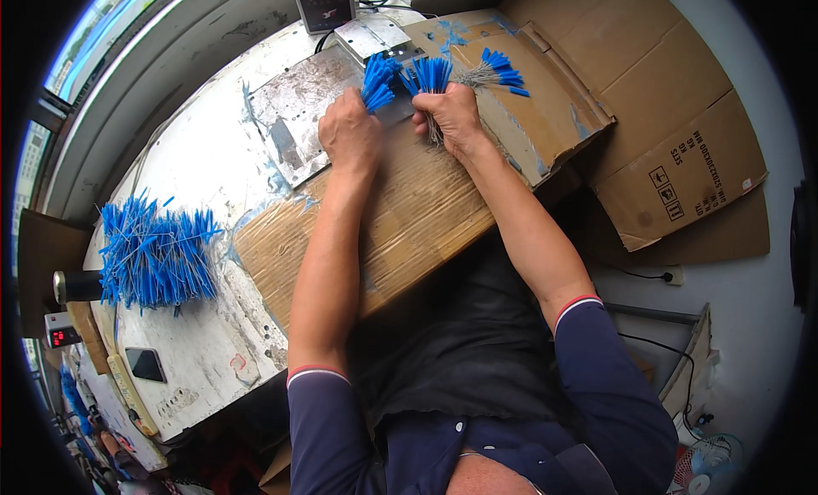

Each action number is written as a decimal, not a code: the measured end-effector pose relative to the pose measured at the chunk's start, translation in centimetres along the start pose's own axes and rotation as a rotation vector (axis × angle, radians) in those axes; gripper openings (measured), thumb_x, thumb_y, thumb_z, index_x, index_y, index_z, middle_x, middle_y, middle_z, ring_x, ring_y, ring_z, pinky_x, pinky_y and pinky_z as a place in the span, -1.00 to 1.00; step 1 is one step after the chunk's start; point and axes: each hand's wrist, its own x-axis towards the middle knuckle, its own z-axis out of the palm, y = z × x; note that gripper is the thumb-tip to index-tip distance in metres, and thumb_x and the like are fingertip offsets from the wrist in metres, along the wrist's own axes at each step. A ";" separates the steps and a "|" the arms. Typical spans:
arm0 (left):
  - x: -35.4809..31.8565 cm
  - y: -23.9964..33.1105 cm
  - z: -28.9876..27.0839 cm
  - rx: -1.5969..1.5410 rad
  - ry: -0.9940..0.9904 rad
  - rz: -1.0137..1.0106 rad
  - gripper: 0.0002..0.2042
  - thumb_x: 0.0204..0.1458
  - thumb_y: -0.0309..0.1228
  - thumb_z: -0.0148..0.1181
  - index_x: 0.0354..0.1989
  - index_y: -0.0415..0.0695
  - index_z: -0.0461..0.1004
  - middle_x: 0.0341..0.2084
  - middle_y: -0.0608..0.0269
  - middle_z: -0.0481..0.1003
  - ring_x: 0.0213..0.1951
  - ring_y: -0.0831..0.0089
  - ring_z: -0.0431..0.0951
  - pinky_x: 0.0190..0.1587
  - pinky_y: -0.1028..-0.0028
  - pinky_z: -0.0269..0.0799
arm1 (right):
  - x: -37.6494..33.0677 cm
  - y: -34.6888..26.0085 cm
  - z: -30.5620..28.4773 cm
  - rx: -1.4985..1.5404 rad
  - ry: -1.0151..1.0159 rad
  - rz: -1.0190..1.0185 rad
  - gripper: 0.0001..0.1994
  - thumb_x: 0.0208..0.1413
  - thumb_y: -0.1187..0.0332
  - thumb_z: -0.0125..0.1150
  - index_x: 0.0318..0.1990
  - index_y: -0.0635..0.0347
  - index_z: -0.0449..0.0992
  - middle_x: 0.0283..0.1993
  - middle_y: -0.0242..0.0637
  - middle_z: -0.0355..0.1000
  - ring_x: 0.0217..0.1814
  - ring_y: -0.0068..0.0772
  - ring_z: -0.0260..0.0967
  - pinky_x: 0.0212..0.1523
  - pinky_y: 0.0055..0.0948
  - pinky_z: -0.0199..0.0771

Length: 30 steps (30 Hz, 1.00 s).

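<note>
Our left hand [349, 133] is clamped on 1 bundle of blue-tipped wires [377, 82], its fingertips hidden from us; our right hand [452, 116] clasps a 2nd bundle [429, 76], over ridged brown cardboard [409, 214]. A 3rd bundle [504, 68] lies just right of that hand, its wire ends hard to make out. We see thin greyish wires [436, 135] and a scuffed, flat metal plate [294, 112].

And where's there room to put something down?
The white table looks bare between the big blue pile and the metal plate; so does the brown cardboard between the forearms. It's crowded around the left hand and right hand, with blue-tipped bundles.
</note>
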 end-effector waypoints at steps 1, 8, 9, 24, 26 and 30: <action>0.0 -0.1 0.0 0.001 -0.001 -0.003 -0.89 -0.06 -0.54 0.10 -0.32 -0.19 0.44 -0.45 -0.10 0.56 -0.33 -0.09 0.59 -0.23 0.01 0.43 | 0.0 -0.1 0.1 -0.049 0.004 -0.008 -0.89 -0.05 0.57 0.34 -0.44 0.31 0.48 -0.53 -0.26 0.48 -0.61 -0.47 0.48 -0.67 -0.50 0.53; 0.2 -0.2 -0.1 -0.072 0.132 -0.126 -0.84 -0.04 -0.58 0.09 -0.25 -0.20 0.42 -0.45 -0.08 0.54 -0.33 -0.09 0.58 -0.24 0.04 0.43 | 0.6 0.3 1.2 -0.108 0.098 -0.031 -0.85 -0.06 0.59 0.36 -0.43 0.33 0.45 -0.51 -0.24 0.48 -0.61 -0.45 0.49 -0.68 -0.48 0.54; 0.2 -0.1 -0.1 -0.076 0.128 -0.135 -0.83 -0.04 -0.57 0.10 -0.24 -0.21 0.43 -0.44 -0.08 0.54 -0.31 -0.08 0.58 -0.23 0.04 0.43 | 0.7 0.4 1.3 -0.109 0.099 -0.030 -0.85 -0.06 0.59 0.36 -0.43 0.33 0.45 -0.51 -0.24 0.48 -0.61 -0.45 0.49 -0.68 -0.48 0.54; 0.1 -0.2 -0.1 -0.085 0.092 -0.084 -0.80 -0.07 -0.57 0.11 -0.22 -0.19 0.45 -0.42 -0.05 0.56 -0.27 -0.06 0.57 -0.17 0.06 0.41 | 0.5 0.3 1.4 -0.064 0.138 0.029 -0.83 -0.04 0.55 0.38 -0.33 0.35 0.48 -0.47 -0.20 0.51 -0.59 -0.39 0.51 -0.66 -0.43 0.57; 0.2 0.1 -0.1 -0.125 0.060 -0.105 -0.81 -0.07 -0.54 0.12 -0.23 -0.20 0.43 -0.43 -0.11 0.56 -0.30 -0.13 0.58 -0.19 0.01 0.42 | 0.4 0.5 0.9 0.014 0.090 0.006 -0.83 -0.04 0.56 0.37 -0.31 0.34 0.48 -0.45 -0.19 0.51 -0.58 -0.39 0.52 -0.64 -0.42 0.59; 0.3 0.2 -0.2 -0.104 0.022 -0.104 -0.84 -0.05 -0.53 0.09 -0.26 -0.17 0.43 -0.47 -0.13 0.56 -0.33 -0.16 0.59 -0.23 -0.02 0.42 | 0.0 0.7 0.5 0.087 0.115 -0.023 -0.83 -0.05 0.59 0.35 -0.31 0.33 0.47 -0.44 -0.20 0.51 -0.57 -0.39 0.52 -0.63 -0.43 0.61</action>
